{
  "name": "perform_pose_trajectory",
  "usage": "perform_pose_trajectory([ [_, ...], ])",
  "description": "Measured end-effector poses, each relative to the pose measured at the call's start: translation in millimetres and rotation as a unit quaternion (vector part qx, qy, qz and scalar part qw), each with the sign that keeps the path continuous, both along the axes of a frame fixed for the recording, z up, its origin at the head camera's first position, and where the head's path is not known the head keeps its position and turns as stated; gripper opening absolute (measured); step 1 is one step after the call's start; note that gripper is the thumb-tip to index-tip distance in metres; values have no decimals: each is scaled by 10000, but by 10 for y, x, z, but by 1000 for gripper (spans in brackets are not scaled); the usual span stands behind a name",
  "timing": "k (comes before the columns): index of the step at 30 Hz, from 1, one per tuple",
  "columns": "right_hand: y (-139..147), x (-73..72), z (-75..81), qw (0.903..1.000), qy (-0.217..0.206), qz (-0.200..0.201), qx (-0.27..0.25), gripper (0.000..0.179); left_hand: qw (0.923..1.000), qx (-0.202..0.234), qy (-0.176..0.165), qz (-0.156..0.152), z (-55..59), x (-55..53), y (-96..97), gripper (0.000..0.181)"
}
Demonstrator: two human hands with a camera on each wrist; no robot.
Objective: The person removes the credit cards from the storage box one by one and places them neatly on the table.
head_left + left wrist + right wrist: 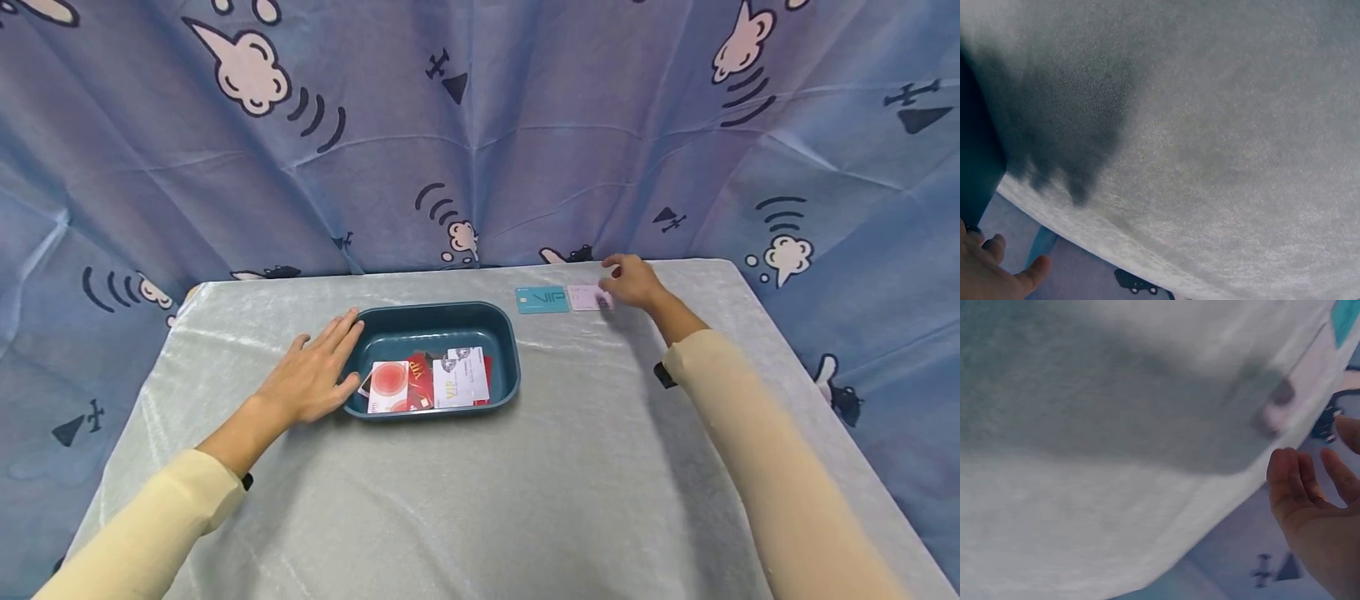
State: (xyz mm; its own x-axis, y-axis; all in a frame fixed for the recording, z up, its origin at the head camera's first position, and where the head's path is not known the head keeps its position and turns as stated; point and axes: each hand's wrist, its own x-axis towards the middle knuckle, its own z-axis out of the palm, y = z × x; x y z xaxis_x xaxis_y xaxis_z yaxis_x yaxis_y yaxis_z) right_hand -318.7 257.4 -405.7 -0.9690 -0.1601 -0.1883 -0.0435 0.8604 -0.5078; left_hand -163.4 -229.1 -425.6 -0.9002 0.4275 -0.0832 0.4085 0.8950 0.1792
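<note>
Head view: the left hand (315, 375) rests straight-fingered on a teal tray (506, 354) of cards (461, 382); the right hand (636, 283) is near a pink card (583, 297) beside a teal VIP card (534, 300). Left wrist: fingers spread. Right wrist: thumb and fingers apart, empty.

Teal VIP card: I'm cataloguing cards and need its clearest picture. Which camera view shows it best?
The head view: the teal VIP card shows whole there, its lettering visible. The right wrist view catches only a teal piece at its upper right edge; the left wrist view shows none of it.
</note>
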Motion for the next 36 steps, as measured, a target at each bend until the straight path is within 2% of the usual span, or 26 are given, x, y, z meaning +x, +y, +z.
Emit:
perform_pose_trajectory([
  [5,-299,17,182,9973,198,640,-312,48,10000,-55,-1,-16,-3,0,-7,77],
  [9,-578,79,314,9914,166,1074,-735,45,10000,-80,-15,-3,-5,-1,-10,77],
  [15,-969,242,427,9793,-200,1419,-1429,43,10000,-72,-46,2,-1,-1,-4,77],
  [19,-1167,331,452,9726,-439,1520,-1702,43,10000,-68,-26,-1,4,-1,1,76],
  [28,-1458,412,443,9605,-523,1815,-2042,39,10000,-92,-7,-1,5,0,3,76],
  [36,-1656,465,384,9467,-1258,2157,-2035,40,10000,-63,-22,21,5,6,4,76],
])
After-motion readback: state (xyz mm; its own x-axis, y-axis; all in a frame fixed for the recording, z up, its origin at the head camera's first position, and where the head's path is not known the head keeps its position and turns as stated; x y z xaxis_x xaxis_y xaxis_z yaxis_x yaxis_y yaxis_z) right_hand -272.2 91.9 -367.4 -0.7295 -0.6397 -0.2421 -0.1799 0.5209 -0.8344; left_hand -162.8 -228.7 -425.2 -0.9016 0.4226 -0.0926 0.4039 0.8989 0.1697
